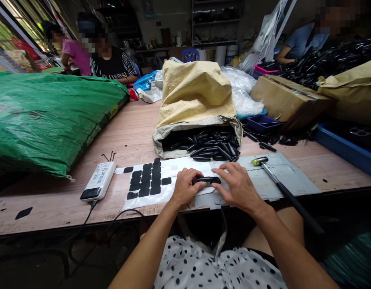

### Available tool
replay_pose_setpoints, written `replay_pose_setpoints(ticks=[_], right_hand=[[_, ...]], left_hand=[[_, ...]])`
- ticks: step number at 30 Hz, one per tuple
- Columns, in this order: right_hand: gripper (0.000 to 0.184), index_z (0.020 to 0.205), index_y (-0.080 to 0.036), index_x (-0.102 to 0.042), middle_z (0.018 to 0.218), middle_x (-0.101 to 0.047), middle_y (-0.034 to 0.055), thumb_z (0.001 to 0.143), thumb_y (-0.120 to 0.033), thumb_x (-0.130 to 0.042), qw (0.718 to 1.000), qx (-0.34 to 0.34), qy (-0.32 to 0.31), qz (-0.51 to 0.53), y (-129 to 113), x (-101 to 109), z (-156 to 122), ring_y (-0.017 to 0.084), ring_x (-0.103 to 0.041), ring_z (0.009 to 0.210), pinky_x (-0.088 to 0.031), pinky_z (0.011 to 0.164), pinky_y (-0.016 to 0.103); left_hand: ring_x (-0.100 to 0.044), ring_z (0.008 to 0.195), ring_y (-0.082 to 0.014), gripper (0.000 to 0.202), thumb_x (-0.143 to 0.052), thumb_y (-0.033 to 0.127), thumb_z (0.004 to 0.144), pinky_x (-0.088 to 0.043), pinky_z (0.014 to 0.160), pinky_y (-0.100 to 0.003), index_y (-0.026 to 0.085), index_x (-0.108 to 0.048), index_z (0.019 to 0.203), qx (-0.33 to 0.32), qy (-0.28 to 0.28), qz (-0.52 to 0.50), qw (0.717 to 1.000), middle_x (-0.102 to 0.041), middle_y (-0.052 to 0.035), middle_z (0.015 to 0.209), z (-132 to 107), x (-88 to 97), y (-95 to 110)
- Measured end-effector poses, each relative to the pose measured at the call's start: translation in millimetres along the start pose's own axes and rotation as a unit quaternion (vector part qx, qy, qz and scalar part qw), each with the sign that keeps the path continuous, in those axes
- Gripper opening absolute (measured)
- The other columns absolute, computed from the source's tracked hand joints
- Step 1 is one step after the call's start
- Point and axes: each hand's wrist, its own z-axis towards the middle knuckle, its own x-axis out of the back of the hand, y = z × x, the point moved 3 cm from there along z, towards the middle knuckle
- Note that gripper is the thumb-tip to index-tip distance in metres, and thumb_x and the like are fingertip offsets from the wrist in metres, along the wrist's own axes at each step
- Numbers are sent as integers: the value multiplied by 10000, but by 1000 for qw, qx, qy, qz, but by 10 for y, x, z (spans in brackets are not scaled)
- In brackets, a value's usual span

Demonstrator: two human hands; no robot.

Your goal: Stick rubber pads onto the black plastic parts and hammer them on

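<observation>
Both my hands grip one small black plastic part (pixel 207 180) over the near table edge. My left hand (pixel 185 188) pinches its left end with curled fingers. My right hand (pixel 238 185) holds its right end, fingers bent over it. Just left lies a white backing sheet (pixel 170 170) carrying several black adhesive pads (pixel 146 180). Beneath my hands sits a grey metal plate (pixel 281 176). Behind it a tan paper sack (pixel 194 96) lies open, spilling many black plastic parts (pixel 209 146).
A hammer (pixel 278 186) with a yellow-tipped head rests on the plate to the right. A white power bank (pixel 98 180) with a cable lies at left beside a big green sack (pixel 49 112). Cardboard box (pixel 287 100), blue trays (pixel 263 122) and other seated people fill the far side.
</observation>
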Motion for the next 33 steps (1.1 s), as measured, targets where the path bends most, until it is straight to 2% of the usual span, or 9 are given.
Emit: replay_pose_setpoints(ticks=[2,5,10,14,18,26,33], right_hand=[[256,1136,-224,-699,1109,-646,91,925,-363,-657,999,23,-25,-3,-142,-114,51,268,-508,1065,-373,867,388],[139,981,-195,-696,979,-657,78,962,-304,-613,999,34,-34,-13,-200,-266,66,252,-506,1006,-341,823,385],[182,862,-167,-646,901,-629,80,984,-255,-544,1000,17,-4,6,-182,-400,52,251,-490,969,-317,838,402],[228,898,-170,-636,900,-618,75,1016,-284,-478,998,5,23,64,-146,-436,42,240,-492,959,-317,842,390],[293,885,-187,-625,864,-622,52,1047,-311,-414,993,-4,29,114,-99,-459,31,221,-499,939,-305,843,379],[343,791,-194,-611,840,-652,32,1051,-293,-411,990,3,-4,141,-162,-412,50,204,-511,967,-286,882,390],[246,962,-219,-657,936,-672,38,1039,-325,-449,988,-12,8,157,-188,-343,44,218,-514,995,-318,914,405]], left_hand=[[-564,912,-203,143,-765,259,839,-378,882,-374,247,-709,971,-5,-2,0,1000,-694,19,895,-7,0,-2],[-560,930,-211,107,-754,254,853,-378,893,-376,239,-711,950,-17,-8,9,1000,-696,11,873,-6,-4,1],[-560,928,-219,45,-702,216,880,-386,889,-385,215,-706,926,-15,0,9,1000,-702,-9,880,5,0,10],[-563,865,-203,96,-684,282,902,-417,849,-365,224,-720,969,-4,18,-63,998,-692,-16,880,-13,31,5],[-557,827,-187,216,-724,305,864,-444,793,-327,241,-716,1070,5,16,-130,991,-678,-17,899,-32,45,-44],[-563,860,-183,174,-742,343,858,-445,796,-309,229,-704,985,9,21,-156,987,-662,-22,919,-28,19,-104],[-584,886,-182,216,-716,397,889,-463,815,-307,216,-655,989,26,8,-213,977,-649,-29,950,-50,22,-94]])
